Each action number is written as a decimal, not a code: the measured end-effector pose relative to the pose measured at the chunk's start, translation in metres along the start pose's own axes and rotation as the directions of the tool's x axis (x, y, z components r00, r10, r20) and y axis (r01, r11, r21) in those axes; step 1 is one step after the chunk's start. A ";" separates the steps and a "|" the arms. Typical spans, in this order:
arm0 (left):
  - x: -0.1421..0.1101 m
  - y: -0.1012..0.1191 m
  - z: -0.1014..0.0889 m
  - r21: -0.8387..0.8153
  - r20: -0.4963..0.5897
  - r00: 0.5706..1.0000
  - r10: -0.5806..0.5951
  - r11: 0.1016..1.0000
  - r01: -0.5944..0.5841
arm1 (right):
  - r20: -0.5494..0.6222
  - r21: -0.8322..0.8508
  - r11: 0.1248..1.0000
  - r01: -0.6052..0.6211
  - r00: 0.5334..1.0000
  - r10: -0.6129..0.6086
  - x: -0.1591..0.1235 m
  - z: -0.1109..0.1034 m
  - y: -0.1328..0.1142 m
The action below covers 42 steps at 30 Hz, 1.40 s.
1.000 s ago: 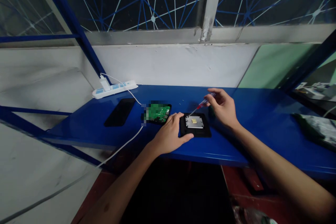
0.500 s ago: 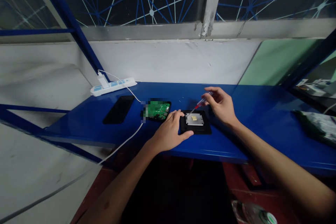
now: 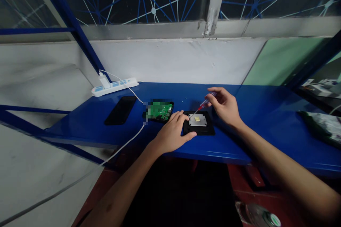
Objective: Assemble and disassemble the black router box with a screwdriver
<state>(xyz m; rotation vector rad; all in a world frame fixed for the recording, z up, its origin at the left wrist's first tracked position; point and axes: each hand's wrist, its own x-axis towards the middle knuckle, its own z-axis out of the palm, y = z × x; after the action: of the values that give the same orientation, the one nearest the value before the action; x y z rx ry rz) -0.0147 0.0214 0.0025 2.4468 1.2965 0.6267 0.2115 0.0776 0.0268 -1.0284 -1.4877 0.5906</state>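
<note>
A black plastic cover point(image 3: 210, 129) lies flat on the blue table, with a silver metal plate point(image 3: 201, 122) on it. A small yellowish square pad point(image 3: 197, 119) sits mid-plate. My left hand point(image 3: 173, 132) holds the cover by its left side, thumb at the near corner and fingers at the far corner. In my right hand point(image 3: 223, 104) is a screwdriver point(image 3: 205, 104) with a clear handle and a red collar, pinched at the handle. Its shaft slants down to the left, the tip at the plate's far left corner beside my left fingertips. Whether a screw is under the tip cannot be seen.
Left of my left hand sits a green circuit board point(image 3: 161, 110) in a black case, partly pixelated. Farther left are a black phone-like slab point(image 3: 121, 110) and a white power strip point(image 3: 115, 87) with a cable. A plastic packet point(image 3: 325, 126) lies at the right.
Both hands, the screwdriver and the cover keep nearly the same places. The left fingers have shifted very slightly toward the plate's corner, and the view has tilted a little.
</note>
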 end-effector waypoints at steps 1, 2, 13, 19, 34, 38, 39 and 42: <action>0.000 0.000 0.000 0.000 -0.002 1.000 0.003 1.000 -0.003 | 0.002 -0.003 1.000 0.002 1.000 -0.002 0.000 0.000 0.000; 0.000 0.000 0.000 -0.001 -0.003 1.000 0.005 1.000 -0.005 | 0.003 -0.004 1.000 0.006 1.000 -0.006 0.000 0.000 0.000; 0.000 0.001 -0.001 0.020 -0.007 1.000 0.014 1.000 -0.013 | 0.009 -0.016 0.999 0.031 0.999 -0.031 0.000 -0.001 0.004; 0.000 0.001 0.002 0.045 -0.020 1.000 0.024 0.999 -0.023 | 0.027 -0.037 0.996 0.085 0.996 -0.084 -0.002 -0.001 0.001; -0.001 0.002 0.001 0.069 -0.036 0.998 0.048 0.997 -0.045 | 0.478 -0.156 0.845 0.511 0.788 -0.388 0.018 0.025 -0.048; -0.002 0.003 0.001 0.069 -0.022 0.999 0.028 0.997 -0.027 | 0.467 -0.112 0.867 0.486 0.796 -0.385 0.019 0.031 -0.044; -0.002 0.004 0.001 0.072 -0.018 1.000 0.024 0.997 -0.023 | 0.446 -0.098 0.879 0.466 0.811 -0.380 0.019 0.031 -0.041; -0.003 0.003 0.002 0.074 -0.010 1.000 0.017 0.997 -0.016 | 0.373 -0.069 0.911 0.406 0.858 -0.353 0.016 0.031 -0.031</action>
<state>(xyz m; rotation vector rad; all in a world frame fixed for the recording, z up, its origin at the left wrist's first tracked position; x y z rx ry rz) -0.0128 0.0169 0.0018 2.5186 1.3279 0.6075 0.1742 0.0823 0.0553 -0.7238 -2.0194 0.3951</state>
